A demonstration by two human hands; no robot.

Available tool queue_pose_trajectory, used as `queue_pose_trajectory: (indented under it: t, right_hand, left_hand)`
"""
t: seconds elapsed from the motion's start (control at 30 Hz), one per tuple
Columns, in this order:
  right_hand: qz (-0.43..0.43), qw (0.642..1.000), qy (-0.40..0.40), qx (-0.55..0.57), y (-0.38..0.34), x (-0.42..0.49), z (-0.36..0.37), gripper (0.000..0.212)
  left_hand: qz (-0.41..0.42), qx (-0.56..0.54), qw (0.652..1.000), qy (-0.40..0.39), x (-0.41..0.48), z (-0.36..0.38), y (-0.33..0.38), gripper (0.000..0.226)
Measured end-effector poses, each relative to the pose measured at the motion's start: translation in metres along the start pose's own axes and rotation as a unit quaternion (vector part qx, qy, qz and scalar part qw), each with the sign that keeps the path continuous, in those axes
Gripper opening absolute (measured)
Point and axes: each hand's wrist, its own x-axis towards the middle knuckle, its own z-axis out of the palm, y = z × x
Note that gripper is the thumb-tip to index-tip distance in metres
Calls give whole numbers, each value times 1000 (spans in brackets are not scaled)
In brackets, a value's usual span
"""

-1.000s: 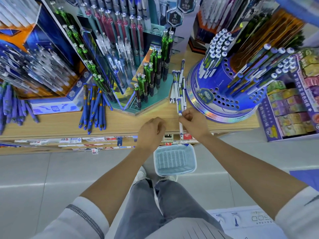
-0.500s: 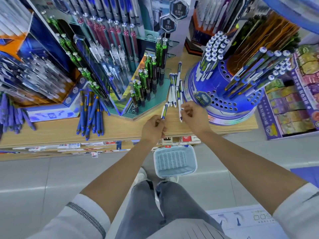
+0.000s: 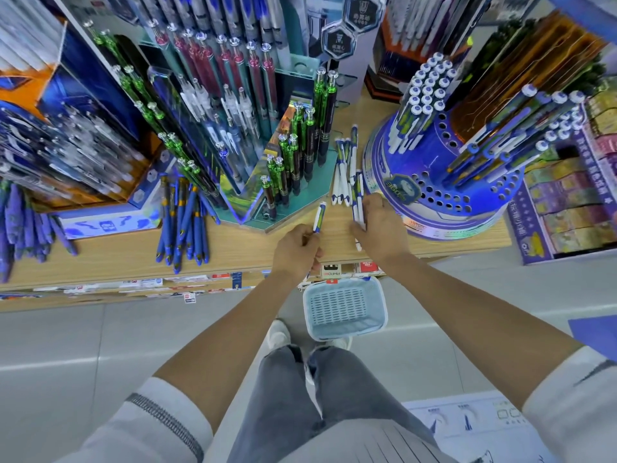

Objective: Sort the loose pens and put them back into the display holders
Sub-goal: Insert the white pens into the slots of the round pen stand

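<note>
We see the left hand (image 3: 295, 248) curled round the lower end of one pen (image 3: 319, 217), which sticks out past the knuckles and slants up toward the displays. Just to its right, and apart from it, the right hand (image 3: 377, 228) pinches a small bunch of pens (image 3: 358, 202) between thumb and fingers. We cannot count them, but a white tip pokes out below the hand. Both hands sit low over the pale wooden surface (image 3: 100, 259), near its front edge. The held pens look alike: white barrel, blue ends, a yellow-green band in the middle. Beyond the right hand's bunch, close against it, more loose pens (image 3: 342, 172) of that kind lie side by side on the surface. They lie between the teal stand (image 3: 302, 203) of green-topped pens and the round blue holder (image 3: 444, 202), whose rings of holes are partly filled with matching pens. Farther left a heap of blue pens (image 3: 183, 225) lies on the surface.
</note>
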Motion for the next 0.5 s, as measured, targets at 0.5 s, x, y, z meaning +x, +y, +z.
queue_pose_trajectory:
  t: [0.5]
  right_hand:
    - [149, 961, -133, 193, 10, -15, -17, 24]
  left_hand:
    - [-35, -27, 999, -32, 3, 9, 10, 16]
